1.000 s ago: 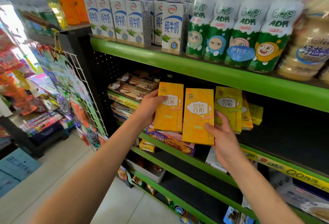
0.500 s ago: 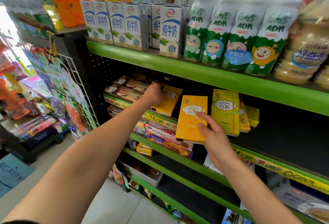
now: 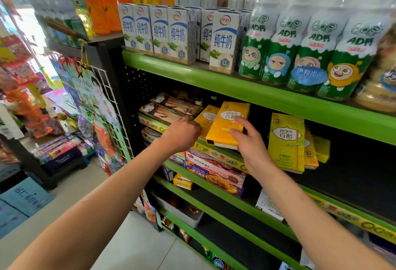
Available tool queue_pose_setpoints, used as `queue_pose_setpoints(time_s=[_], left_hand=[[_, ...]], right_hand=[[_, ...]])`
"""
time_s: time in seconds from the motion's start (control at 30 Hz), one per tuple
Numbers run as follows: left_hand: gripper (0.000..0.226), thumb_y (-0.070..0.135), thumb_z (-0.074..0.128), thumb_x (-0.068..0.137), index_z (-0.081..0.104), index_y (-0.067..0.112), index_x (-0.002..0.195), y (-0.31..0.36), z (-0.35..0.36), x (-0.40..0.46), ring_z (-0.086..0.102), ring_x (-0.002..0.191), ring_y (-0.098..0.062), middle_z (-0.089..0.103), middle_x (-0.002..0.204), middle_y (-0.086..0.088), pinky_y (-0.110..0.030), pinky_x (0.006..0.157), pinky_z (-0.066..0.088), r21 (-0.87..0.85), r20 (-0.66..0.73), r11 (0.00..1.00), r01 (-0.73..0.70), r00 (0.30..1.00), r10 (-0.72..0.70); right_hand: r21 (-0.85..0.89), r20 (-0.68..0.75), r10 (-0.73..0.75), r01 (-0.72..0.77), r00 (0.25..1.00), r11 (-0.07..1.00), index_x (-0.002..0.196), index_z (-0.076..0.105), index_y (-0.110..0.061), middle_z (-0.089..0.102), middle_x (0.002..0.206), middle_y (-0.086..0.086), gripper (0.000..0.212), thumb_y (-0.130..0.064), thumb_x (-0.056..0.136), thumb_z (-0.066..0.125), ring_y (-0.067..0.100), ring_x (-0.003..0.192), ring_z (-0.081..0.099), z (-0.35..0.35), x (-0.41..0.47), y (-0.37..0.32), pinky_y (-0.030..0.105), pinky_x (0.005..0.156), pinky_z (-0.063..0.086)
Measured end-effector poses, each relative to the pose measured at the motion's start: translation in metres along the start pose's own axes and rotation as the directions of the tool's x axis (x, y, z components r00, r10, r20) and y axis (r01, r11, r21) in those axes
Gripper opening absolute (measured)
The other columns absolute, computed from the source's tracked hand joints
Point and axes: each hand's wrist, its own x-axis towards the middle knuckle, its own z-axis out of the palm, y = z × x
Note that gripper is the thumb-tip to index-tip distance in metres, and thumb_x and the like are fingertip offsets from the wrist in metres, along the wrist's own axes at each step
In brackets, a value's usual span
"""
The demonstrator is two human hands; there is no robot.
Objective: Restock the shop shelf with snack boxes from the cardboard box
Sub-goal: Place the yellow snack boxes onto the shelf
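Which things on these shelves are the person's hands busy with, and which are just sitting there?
Part of the job:
- right hand holding an orange snack box
- left hand at a second orange box
- green shelf they go on

Just sitting there:
- milk cartons
- green drink bottles
- biscuit packs
- yellow boxes

The right hand (image 3: 246, 143) gripped an orange box (image 3: 227, 124) tilted at the shelf lip (image 3: 216, 151), the left hand (image 3: 184, 133) closed on a second box (image 3: 206, 117) just left of it. Left of both, stacked biscuit packs (image 3: 171, 106) blocked the way. Right of the grip a dark gap stood free, up to the upright yellow boxes (image 3: 286, 141). Beyond those, the black shelf floor (image 3: 360, 169) lay bare. Overhead the green upper shelf (image 3: 257, 96) hung low, leaving little headroom above the tilted box.
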Motion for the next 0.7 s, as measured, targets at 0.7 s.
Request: queue_pose_setpoints(time_s=[0.7], left_hand=[[0.043, 0.032, 0.056, 0.093, 0.056, 0.023, 0.135, 0.000, -0.005, -0.021, 0.054, 0.115, -0.022, 0.055, 0.130, -0.003, -0.031, 0.094, 0.041, -0.513, -0.093, 0.842, 0.169, 0.964, -0.250]], right_hand=[[-0.742, 0.133, -0.018, 0.112, 0.991, 0.661, 0.155, 0.017, -0.037, 0.034, 0.158, 0.005, 0.069, -0.068, 0.095, 0.028, 0.033, 0.142, 0.035, 0.051, 0.057, 0.017, 0.043, 0.112, 0.035]])
